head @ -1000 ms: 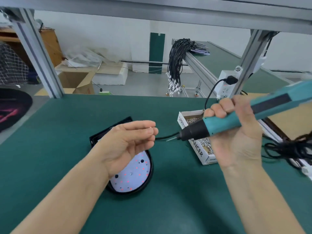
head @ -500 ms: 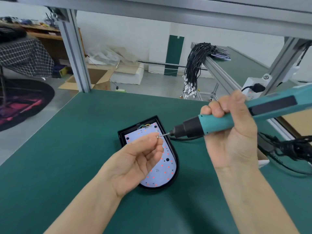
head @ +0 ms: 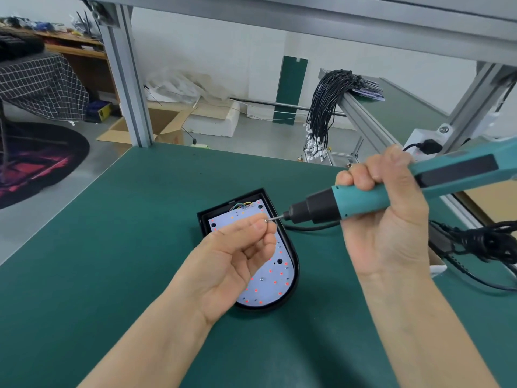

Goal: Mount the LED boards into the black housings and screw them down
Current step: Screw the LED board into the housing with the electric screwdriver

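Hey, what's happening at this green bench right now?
A person is loading a small screw onto the bit of a teal electric screwdriver. The left hand pinches the screw at the bit tip; the right hand grips the driver. Below, the LED board sits in its black housing.
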Tool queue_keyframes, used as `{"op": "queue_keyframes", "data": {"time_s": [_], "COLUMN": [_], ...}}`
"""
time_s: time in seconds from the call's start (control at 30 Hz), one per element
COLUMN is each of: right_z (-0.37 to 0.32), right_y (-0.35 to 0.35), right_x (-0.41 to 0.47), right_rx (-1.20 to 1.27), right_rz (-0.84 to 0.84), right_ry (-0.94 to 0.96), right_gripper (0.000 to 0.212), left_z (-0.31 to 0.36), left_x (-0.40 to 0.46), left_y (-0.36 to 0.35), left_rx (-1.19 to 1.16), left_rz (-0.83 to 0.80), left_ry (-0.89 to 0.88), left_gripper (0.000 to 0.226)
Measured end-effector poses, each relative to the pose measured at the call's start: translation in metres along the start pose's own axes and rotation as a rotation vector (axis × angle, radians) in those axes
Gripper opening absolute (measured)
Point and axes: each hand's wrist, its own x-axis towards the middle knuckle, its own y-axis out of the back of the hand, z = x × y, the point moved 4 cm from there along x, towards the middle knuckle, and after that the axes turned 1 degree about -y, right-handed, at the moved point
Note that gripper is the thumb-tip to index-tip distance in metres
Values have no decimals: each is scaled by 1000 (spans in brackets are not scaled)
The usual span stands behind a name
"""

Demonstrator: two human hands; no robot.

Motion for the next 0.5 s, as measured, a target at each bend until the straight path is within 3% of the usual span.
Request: {"op": "queue_keyframes", "data": {"time_s": [0.17, 0.5], "right_z": [7, 20], "right_y": [2, 12], "right_x": [0, 0], "right_rx": [6, 24], "right_rz": [14, 94], "right_ry": [-2, -15], "right_gripper": [31, 22], "left_z": [7, 11], "left_x": [2, 4], "left_y": [4, 11], "left_rx": [220, 344], "left_rz": [42, 59], "left_ry": [-259, -352], "left_gripper": [11, 15]}}
